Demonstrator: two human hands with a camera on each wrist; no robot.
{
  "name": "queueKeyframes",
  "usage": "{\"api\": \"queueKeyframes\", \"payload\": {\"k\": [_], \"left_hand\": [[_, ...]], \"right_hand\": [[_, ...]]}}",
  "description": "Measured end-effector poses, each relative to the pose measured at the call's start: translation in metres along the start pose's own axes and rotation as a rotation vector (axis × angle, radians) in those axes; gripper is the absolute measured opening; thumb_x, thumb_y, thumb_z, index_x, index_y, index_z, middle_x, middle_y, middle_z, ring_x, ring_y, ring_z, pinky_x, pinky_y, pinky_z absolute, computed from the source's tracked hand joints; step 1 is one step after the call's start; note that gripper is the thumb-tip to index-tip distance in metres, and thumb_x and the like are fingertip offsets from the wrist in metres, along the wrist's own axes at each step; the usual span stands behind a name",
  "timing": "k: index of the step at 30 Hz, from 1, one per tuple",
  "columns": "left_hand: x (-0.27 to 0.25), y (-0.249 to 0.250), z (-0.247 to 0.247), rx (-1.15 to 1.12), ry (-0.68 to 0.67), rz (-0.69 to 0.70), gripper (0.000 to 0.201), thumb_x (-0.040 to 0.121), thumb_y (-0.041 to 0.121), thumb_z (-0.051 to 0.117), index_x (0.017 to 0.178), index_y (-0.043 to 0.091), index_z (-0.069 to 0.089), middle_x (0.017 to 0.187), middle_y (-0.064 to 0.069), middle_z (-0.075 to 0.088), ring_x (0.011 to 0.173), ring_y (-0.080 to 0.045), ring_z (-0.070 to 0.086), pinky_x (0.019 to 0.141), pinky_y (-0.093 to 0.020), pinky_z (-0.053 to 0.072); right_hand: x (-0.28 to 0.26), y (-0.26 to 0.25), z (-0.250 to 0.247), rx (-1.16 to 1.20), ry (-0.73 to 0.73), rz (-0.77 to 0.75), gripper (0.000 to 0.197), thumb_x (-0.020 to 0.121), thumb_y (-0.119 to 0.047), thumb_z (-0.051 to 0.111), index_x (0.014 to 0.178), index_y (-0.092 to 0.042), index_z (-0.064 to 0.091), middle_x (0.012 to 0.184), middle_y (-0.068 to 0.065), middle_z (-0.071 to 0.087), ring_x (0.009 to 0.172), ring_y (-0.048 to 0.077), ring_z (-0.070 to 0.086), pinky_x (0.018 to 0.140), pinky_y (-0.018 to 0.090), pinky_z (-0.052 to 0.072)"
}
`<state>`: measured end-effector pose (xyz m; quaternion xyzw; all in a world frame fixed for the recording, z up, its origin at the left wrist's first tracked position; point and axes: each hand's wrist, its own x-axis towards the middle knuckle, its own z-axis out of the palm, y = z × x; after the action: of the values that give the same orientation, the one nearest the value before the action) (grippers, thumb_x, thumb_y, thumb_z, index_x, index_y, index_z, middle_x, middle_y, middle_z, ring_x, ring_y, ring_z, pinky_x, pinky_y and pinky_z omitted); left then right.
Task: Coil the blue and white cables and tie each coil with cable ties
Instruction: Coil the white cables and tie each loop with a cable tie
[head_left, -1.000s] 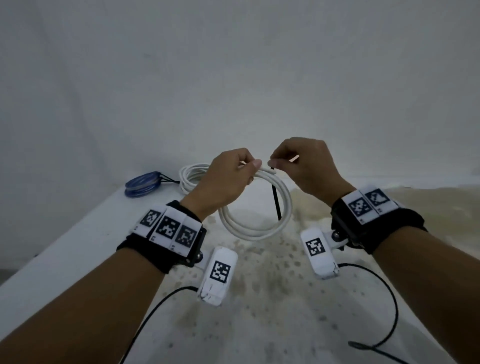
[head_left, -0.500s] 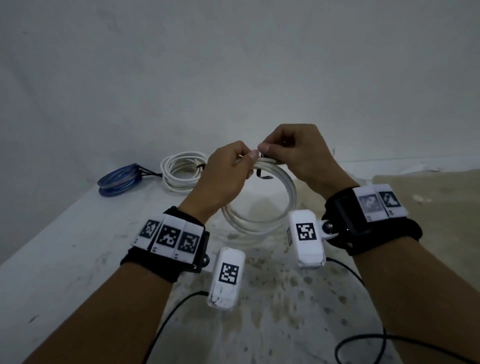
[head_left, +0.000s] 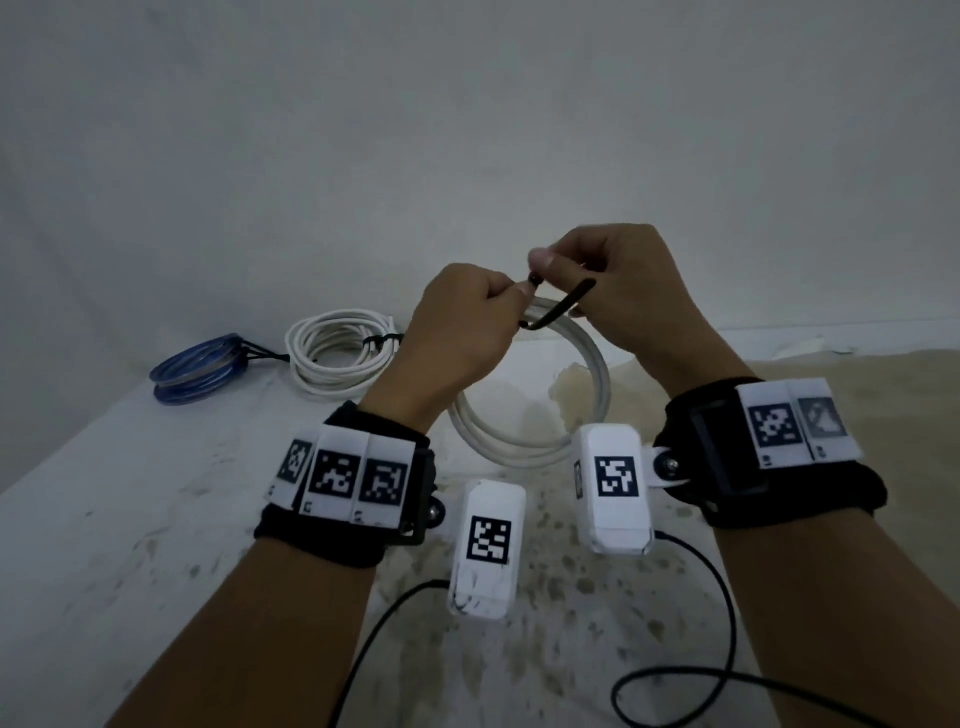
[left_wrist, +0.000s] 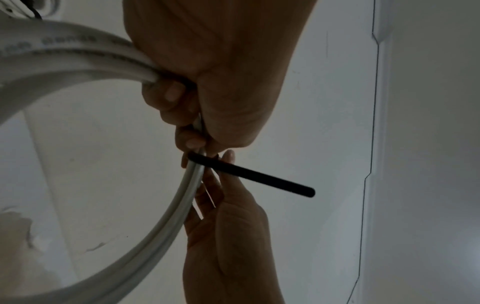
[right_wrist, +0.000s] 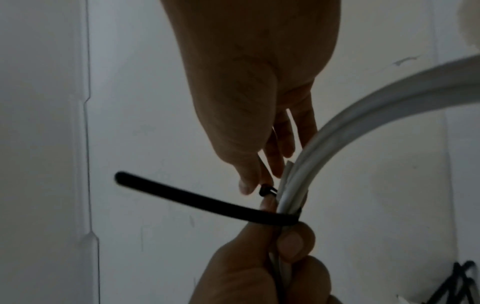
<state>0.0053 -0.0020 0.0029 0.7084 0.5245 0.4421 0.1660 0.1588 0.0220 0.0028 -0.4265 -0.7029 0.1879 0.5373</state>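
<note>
I hold a white cable coil upright over the table, and my left hand grips its top strands. A black cable tie loops round those strands right beside the left fingers. My right hand pinches the tie's head end with thumb and fingertips. The tie's loose tail sticks out sideways, free of both hands. In the right wrist view the tie crosses the coil just above my left thumb. A second white coil and a blue coil lie tied at the back left.
The white table is stained brown toward the right, and a pale wall stands close behind it. Black camera cords trail from my wrists across the near part of the table.
The tie hung straight down from the coil a second ago. It now wraps the strands with its tail pointing right, and both hands have drawn together.
</note>
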Motion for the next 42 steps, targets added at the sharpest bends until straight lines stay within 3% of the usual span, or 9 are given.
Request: {"api": "queueKeyframes", "payload": {"k": [2, 4, 7, 10, 14, 18, 21, 25, 42], "left_hand": [[0.001, -0.005, -0.004, -0.019, 0.093, -0.051, 0.046, 0.093, 0.033, 0.054, 0.078, -0.009, 0.065, 0.074, -0.029, 0.062, 0.059, -0.019, 0.048, 0.057, -0.034, 0.038], [0.003, -0.012, -0.011, -0.028, 0.166, -0.108, 0.046, 0.091, 0.034, 0.054, 0.078, -0.008, 0.065, 0.073, -0.027, 0.062, 0.058, -0.019, 0.048, 0.059, -0.032, 0.037], [0.004, -0.017, -0.019, -0.026, 0.205, -0.154, 0.044, 0.092, 0.032, 0.056, 0.075, -0.008, 0.063, 0.063, -0.020, 0.053, 0.057, -0.019, 0.046, 0.059, -0.032, 0.035], [0.002, -0.014, -0.020, -0.053, 0.183, -0.147, 0.044, 0.093, 0.031, 0.056, 0.077, -0.009, 0.063, 0.063, -0.011, 0.050, 0.057, -0.018, 0.042, 0.058, -0.030, 0.032], [0.000, -0.006, -0.020, -0.046, 0.174, -0.095, 0.039, 0.095, 0.031, 0.054, 0.081, -0.003, 0.069, 0.066, -0.015, 0.057, 0.056, -0.016, 0.043, 0.056, -0.029, 0.033], [0.000, -0.005, -0.018, -0.009, 0.204, -0.102, 0.040, 0.094, 0.032, 0.055, 0.076, -0.001, 0.069, 0.074, -0.023, 0.064, 0.055, -0.019, 0.044, 0.057, -0.030, 0.035], [0.000, -0.009, -0.022, -0.026, 0.221, -0.127, 0.043, 0.093, 0.032, 0.055, 0.079, -0.007, 0.067, 0.070, -0.025, 0.059, 0.056, -0.019, 0.042, 0.058, -0.030, 0.033], [0.000, -0.011, -0.025, -0.013, 0.226, -0.126, 0.043, 0.094, 0.032, 0.055, 0.078, -0.006, 0.067, 0.072, -0.024, 0.061, 0.056, -0.020, 0.042, 0.058, -0.031, 0.034], [-0.001, -0.010, -0.025, 0.070, 0.176, -0.096, 0.040, 0.094, 0.030, 0.053, 0.073, -0.002, 0.068, 0.075, -0.023, 0.065, 0.059, -0.026, 0.049, 0.061, -0.038, 0.043]], "right_hand": [[0.002, -0.007, -0.004, -0.166, -0.050, -0.091, 0.018, 0.086, -0.017, 0.069, 0.103, -0.024, 0.072, 0.095, -0.006, 0.067, 0.082, 0.011, 0.063, 0.080, 0.037, 0.056], [0.001, -0.018, -0.009, -0.256, -0.250, -0.155, 0.036, 0.083, -0.011, 0.070, 0.111, -0.033, 0.068, 0.111, -0.005, 0.063, 0.097, 0.011, 0.060, 0.085, 0.027, 0.052], [-0.006, -0.034, -0.007, -0.137, -0.425, -0.167, 0.016, 0.084, -0.023, 0.076, 0.099, -0.028, 0.075, 0.104, -0.003, 0.073, 0.096, 0.010, 0.064, 0.083, 0.022, 0.051], [-0.007, -0.037, 0.005, 0.006, -0.226, -0.148, 0.021, 0.094, -0.029, 0.064, 0.088, -0.013, 0.077, 0.082, 0.010, 0.075, 0.074, 0.027, 0.069, 0.069, 0.041, 0.056], [-0.003, -0.036, 0.018, 0.028, -0.040, 0.003, 0.030, 0.103, -0.020, 0.047, 0.089, -0.002, 0.065, 0.071, 0.009, 0.068, 0.051, 0.007, 0.060, 0.051, 0.033, 0.055], [0.002, -0.031, 0.024, -0.312, -0.043, -0.077, 0.033, 0.103, -0.021, 0.042, 0.096, -0.001, 0.067, 0.080, 0.013, 0.068, 0.072, 0.029, 0.065, 0.069, 0.051, 0.056], [-0.001, -0.036, 0.021, -0.283, -0.009, -0.067, 0.022, 0.096, -0.021, 0.058, 0.106, -0.014, 0.076, 0.094, 0.006, 0.074, 0.082, 0.024, 0.069, 0.079, 0.044, 0.057], [-0.005, -0.042, 0.021, -0.284, -0.046, -0.073, 0.014, 0.089, -0.020, 0.069, 0.097, -0.016, 0.079, 0.086, 0.004, 0.075, 0.077, 0.021, 0.070, 0.078, 0.041, 0.058], [-0.006, -0.042, 0.022, -0.300, -0.036, -0.023, 0.012, 0.086, -0.023, 0.072, 0.092, -0.017, 0.080, 0.079, 0.002, 0.074, 0.072, 0.018, 0.070, 0.077, 0.037, 0.058]]}}
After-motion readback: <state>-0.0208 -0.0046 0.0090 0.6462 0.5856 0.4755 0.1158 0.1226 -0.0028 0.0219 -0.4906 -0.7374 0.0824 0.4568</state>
